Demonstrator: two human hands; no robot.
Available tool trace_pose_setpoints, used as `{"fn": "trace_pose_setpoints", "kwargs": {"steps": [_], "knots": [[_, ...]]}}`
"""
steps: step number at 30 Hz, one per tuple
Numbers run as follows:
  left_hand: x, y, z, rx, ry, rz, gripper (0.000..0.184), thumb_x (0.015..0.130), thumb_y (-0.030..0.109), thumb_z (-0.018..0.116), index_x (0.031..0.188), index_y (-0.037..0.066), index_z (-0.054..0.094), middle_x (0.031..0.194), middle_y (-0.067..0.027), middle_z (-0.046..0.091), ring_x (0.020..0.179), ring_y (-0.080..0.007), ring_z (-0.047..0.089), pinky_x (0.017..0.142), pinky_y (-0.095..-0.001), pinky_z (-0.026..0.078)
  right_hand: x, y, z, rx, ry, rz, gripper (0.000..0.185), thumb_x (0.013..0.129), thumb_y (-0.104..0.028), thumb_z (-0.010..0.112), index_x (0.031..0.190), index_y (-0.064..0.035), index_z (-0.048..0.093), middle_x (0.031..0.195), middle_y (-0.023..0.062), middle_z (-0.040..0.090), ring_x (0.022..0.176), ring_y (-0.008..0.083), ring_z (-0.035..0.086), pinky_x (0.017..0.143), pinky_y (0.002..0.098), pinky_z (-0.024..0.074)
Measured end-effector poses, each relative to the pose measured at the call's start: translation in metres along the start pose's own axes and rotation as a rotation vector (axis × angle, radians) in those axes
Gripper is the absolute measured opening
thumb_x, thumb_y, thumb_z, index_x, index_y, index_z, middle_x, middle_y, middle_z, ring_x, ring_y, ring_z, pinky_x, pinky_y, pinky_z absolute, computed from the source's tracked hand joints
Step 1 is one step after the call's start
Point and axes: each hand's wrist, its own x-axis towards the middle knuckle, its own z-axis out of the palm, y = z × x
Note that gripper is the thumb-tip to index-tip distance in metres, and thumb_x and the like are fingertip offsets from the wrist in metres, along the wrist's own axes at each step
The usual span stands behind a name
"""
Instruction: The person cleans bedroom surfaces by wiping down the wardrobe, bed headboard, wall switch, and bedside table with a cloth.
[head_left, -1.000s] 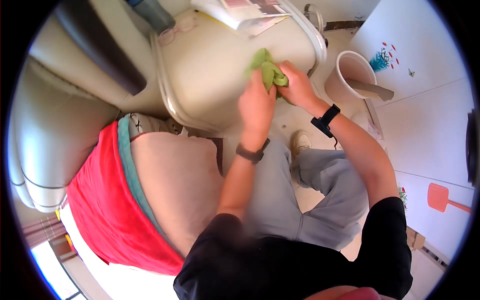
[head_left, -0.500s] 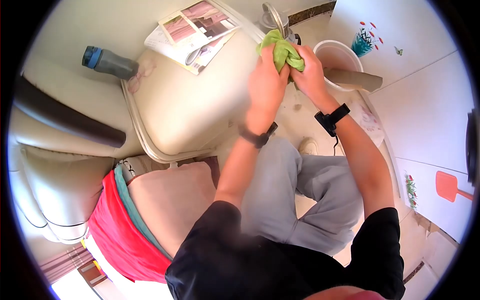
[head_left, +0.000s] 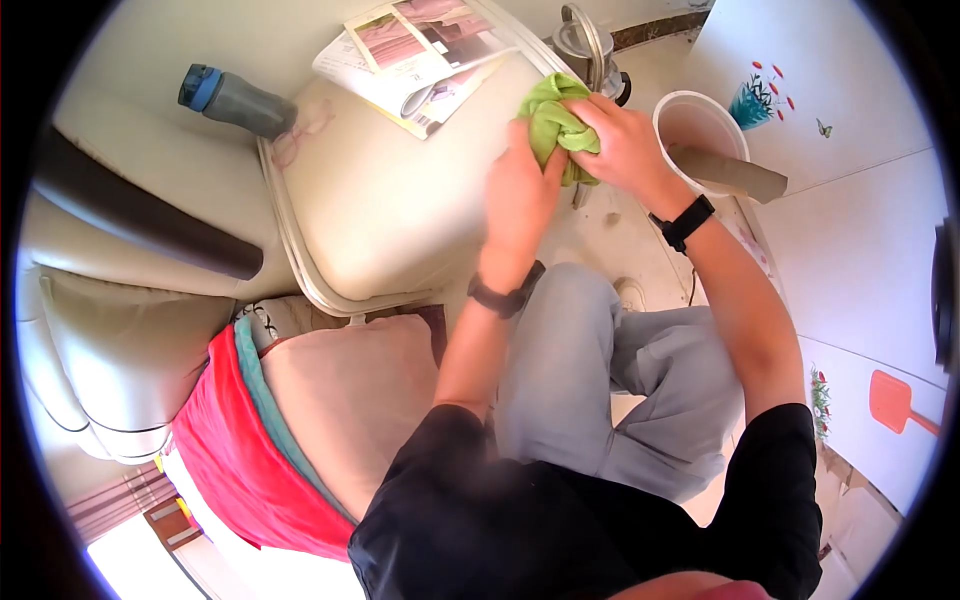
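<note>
A bunched green cloth [head_left: 548, 108] is held between both hands, beside the front edge of the small table [head_left: 400, 200]. My left hand [head_left: 522, 185] grips its near left side, with the thumb pressed against it. My right hand [head_left: 625, 145] has its fingers wrapped round the right part of the cloth. The fingertips of both hands are partly hidden by the cloth. Just beyond it stands a clear kettle-like vessel [head_left: 575, 45] with a metal handle.
A blue-capped bottle [head_left: 240, 105] and open magazines [head_left: 405, 75] lie on the left and far side of the table. A white bucket [head_left: 700, 110] with a brown tube-like piece [head_left: 735, 175] stands on the right. A cushioned seat [head_left: 350, 390] is at lower left, with red fabric [head_left: 240, 450].
Both hands and the cloth have come a little nearer and over the table edge, away from the kettle-like vessel. More of the cloth now spreads out. The view has shifted slightly.
</note>
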Motion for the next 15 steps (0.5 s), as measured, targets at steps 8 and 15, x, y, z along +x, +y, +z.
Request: {"fn": "trace_pose_setpoints", "kwargs": {"steps": [8, 15], "knots": [[0.022, 0.011, 0.002, 0.029, -0.018, 0.055, 0.042, 0.085, 0.019, 0.064, 0.119, 0.003, 0.045, 0.087, -0.0257, 0.067, 0.080, -0.0448, 0.065, 0.068, -0.0475, 0.052, -0.006, 0.004, -0.001, 0.077, 0.021, 0.154, 0.045, 0.072, -0.016, 0.071, 0.115, -0.0078, 0.058, 0.105, 0.0128, 0.063, 0.089, 0.0359, 0.062, 0.075, 0.0420, 0.0519], [-0.008, -0.015, 0.015, -0.057, 0.036, 0.130, 0.044, 0.078, 0.017, 0.070, 0.112, 0.006, 0.044, 0.072, -0.0237, 0.064, 0.067, -0.0452, 0.062, 0.059, -0.0507, 0.052, -0.032, -0.002, 0.003, 0.027, -0.052, 0.049, 0.042, 0.069, -0.014, 0.074, 0.106, -0.0083, 0.055, 0.098, 0.0117, 0.061, 0.084, 0.0367, 0.062, 0.067, 0.0440, 0.0514]]}}
